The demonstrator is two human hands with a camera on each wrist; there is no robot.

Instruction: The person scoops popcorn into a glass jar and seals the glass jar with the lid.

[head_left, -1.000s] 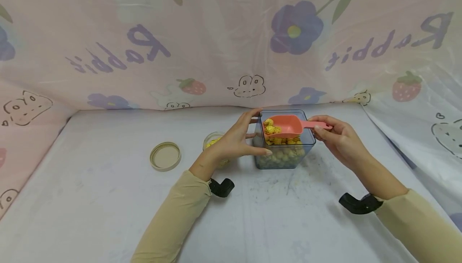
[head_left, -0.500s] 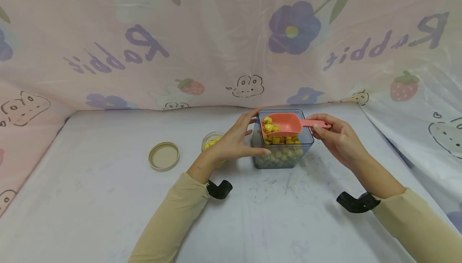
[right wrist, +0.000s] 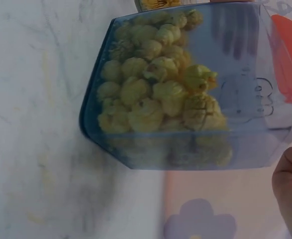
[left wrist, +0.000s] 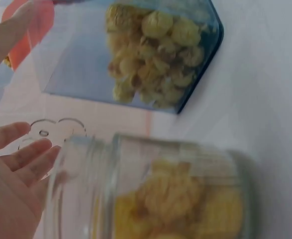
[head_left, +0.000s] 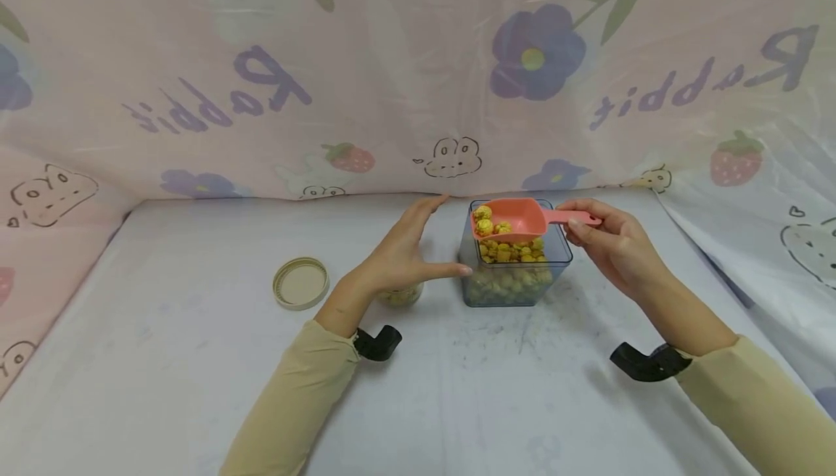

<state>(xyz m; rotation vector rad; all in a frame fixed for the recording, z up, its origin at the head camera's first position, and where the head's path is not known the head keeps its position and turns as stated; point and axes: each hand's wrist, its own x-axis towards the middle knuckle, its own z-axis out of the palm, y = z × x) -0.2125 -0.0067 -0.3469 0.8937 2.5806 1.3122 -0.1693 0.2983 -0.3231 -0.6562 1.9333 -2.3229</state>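
Note:
My right hand (head_left: 617, 247) pinches the handle of a pink scoop (head_left: 525, 220), which carries a few yellow popcorn pieces (head_left: 484, 227) at its front. The scoop is over the mouth of a clear bluish square container (head_left: 503, 294), partly filled with popcorn (right wrist: 150, 89). To the container's left, my left hand (head_left: 398, 255) is spread, thumb and fingers apart, holding nothing. Under and behind that hand stands a round glass jar (head_left: 400, 296) with yellow popcorn inside. The left wrist view shows the jar (left wrist: 180, 194) up close, the hand's fingers beside its mouth.
A round beige lid (head_left: 300, 284) lies on the white tabletop (head_left: 163, 345), left of the jar. A printed pink curtain (head_left: 392, 84) rises behind the table's back edge and along its sides.
My left hand has let go of the square container and moved left, over the jar. The scoop has risen slightly, still in my right hand.

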